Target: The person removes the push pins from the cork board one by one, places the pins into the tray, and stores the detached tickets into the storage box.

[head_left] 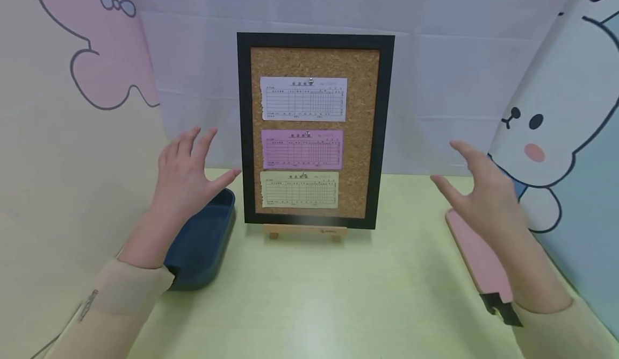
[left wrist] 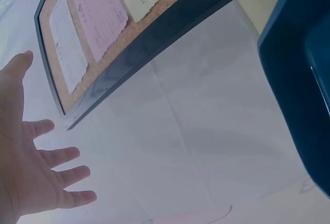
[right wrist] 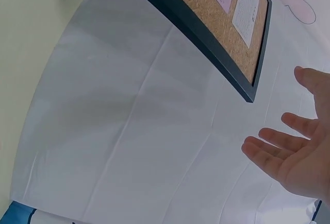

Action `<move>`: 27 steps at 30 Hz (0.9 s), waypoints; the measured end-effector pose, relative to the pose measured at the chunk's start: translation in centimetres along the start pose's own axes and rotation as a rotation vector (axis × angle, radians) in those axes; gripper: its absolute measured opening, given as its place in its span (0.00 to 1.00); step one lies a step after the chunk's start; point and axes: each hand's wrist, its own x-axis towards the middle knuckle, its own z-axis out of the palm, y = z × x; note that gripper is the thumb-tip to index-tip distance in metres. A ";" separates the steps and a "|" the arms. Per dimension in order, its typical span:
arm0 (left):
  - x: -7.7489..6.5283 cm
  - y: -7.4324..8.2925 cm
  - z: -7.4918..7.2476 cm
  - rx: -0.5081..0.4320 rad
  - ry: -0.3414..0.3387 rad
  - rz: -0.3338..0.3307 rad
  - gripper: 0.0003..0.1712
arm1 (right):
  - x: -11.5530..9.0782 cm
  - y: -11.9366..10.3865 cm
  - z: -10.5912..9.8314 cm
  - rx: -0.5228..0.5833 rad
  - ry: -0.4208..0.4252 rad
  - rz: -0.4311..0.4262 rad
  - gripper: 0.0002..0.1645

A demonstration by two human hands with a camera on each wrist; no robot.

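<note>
- You, in pale sleeves point(head_left: 128, 294), flank a black-framed corkboard point(head_left: 358, 133), L hand point(head_left: 186, 173) & R hand point(head_left: 486, 195) raised either side.
- Your L hand: fingers spread, thumb well out, nothing gripped. Thumb tip shows just beside frame's L edge in head view; L wrist cam shows hand & board apart.
- Your R hand: thumb held away from fingers, nothing gripped; hand well apart from board's R side. R wrist cam shows fingers lightly bent, some close tog.
- Corkboard, ctr., propped on small wooden stand point(head_left: 304, 230) twd. far side of yellow-green table point(head_left: 314, 294).
- On the cork, top to btm.: white slip point(head_left: 304, 101), pink-purple slip point(head_left: 302, 152), yellow slip point(head_left: 300, 192), all printed w/ grids, L edges ragged; one silver pin apiece nr. top edge.
- To your L, dk. blue tray point(head_left: 205, 280) on table, partly hidden behind L hand & forearm; not touching hand per L wrist cam.
- To your R, flat pink panel point(head_left: 483, 265), partly hidden behind R hand & forearm.
- Bkgd.: pale cloth point(head_left: 450, 79), creased, w/ cartoon bunny point(head_left: 548, 128) at R, pink cartoon figure point(head_left: 103, 58) w/ bow at L.
</note>
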 end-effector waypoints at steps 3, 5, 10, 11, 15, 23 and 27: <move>0.6 0.3 0.0 -0.022 0.046 -0.003 0.49 | 0.9 -0.9 0.3 0.010 0.072 -0.027 0.39; 1.1 0.5 0.0 -0.043 0.075 -0.006 0.49 | 1.5 -1.4 0.5 0.015 0.110 -0.044 0.37; 2.2 1.0 0.3 -0.083 0.146 0.003 0.47 | 3.2 -2.3 1.3 0.047 0.178 -0.105 0.32; 2.4 1.1 0.3 -0.092 0.158 0.006 0.46 | 3.5 -2.5 1.4 0.055 0.190 -0.119 0.31; 3.5 1.3 0.4 -0.134 0.170 0.000 0.44 | 4.8 -3.3 2.0 0.112 0.239 -0.172 0.28; 5.7 2.7 0.7 -0.239 0.094 -0.083 0.44 | 7.4 -4.9 3.4 0.262 0.363 -0.258 0.20; 6.7 3.4 0.9 -0.280 0.075 -0.113 0.44 | 8.8 -5.7 3.9 0.282 0.387 -0.292 0.19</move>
